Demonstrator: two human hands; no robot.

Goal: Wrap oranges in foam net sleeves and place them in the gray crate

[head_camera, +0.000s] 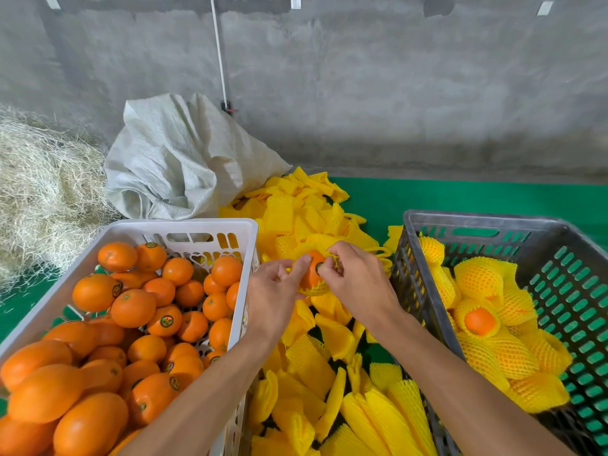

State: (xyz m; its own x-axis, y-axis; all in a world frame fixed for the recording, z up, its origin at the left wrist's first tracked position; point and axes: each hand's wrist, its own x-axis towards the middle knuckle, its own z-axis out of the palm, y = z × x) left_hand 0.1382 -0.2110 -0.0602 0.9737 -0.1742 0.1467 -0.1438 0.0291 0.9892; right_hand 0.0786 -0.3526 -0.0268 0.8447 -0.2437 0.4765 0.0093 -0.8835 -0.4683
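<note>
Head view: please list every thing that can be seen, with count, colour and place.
white crate: one, white, left
bare oranges: many, orange, in white crate
gray crate: one, gray, right
wrapped oranges: several, yellow net, in gray crate
loose foam net sleeves: many, yellow, between crates
held orange: one, orange, partly in a sleeve, centre
woven sack: one, whitish, behind white crate
straw: pile, pale, far left
green mat: one, under everything
left hand: holds orange
right hand: pinches sleeve
</note>
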